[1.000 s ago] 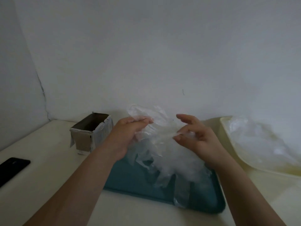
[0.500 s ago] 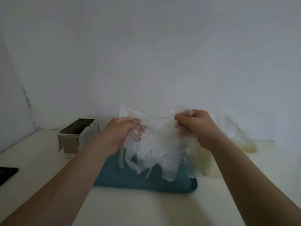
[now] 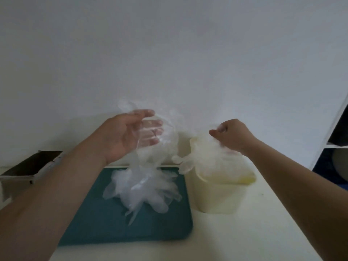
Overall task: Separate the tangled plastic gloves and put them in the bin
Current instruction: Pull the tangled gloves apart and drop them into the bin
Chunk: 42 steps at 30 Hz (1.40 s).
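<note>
My left hand (image 3: 120, 136) is raised over the teal tray (image 3: 105, 225) and holds a tangled bunch of clear plastic gloves (image 3: 143, 189) between thumb and fingers. The bunch hangs down and its glove fingers spread onto the tray. To the right, my right hand (image 3: 233, 136) pinches a single clear glove (image 3: 205, 157) by its cuff. That glove hangs apart from the bunch, over the open top of the cream bin (image 3: 220, 196). More clear plastic lies inside the bin.
An open cardboard box (image 3: 28, 170) stands at the left of the white table, near my left forearm. A white shelf unit (image 3: 335, 144) with dark contents is at the far right. The wall runs close behind the tray and bin.
My hands have drawn apart. The right hand pulled one glove free of the bunch and carried it right, over the bin. The left hand stays over the tray with the remaining bunch.
</note>
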Each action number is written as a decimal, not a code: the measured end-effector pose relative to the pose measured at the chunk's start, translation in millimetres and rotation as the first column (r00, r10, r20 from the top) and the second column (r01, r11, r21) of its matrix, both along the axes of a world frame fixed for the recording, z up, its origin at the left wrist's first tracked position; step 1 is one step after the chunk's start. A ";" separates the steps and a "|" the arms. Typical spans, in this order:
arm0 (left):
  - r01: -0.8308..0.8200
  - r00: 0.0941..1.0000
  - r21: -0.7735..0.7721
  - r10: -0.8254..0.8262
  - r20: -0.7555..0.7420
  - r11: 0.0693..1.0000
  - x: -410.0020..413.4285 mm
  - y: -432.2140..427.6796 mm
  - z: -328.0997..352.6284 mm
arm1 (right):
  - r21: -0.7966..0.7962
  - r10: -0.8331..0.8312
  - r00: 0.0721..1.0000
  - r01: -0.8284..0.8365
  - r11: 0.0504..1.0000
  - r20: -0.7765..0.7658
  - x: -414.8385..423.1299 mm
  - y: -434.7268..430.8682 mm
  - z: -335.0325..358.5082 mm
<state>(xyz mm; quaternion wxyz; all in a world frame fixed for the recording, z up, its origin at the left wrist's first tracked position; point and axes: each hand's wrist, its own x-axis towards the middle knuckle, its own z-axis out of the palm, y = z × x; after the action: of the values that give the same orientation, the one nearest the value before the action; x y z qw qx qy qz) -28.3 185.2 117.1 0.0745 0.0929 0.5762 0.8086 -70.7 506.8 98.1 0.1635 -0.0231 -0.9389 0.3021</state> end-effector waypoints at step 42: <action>-0.322 0.946 -0.462 0.261 -0.193 0.826 -38.9 94.1 -63.8 | 0.452 -0.009 0.773 -0.361 0.816 0.634 -16.5 -37.7 -71.5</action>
<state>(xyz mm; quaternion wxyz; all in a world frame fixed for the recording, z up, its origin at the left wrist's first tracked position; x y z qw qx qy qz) -67.3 279.4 53.3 -0.0642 0.0307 0.7721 0.6315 -87.2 469.2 26.6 -0.1789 0.0210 -0.9836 0.0101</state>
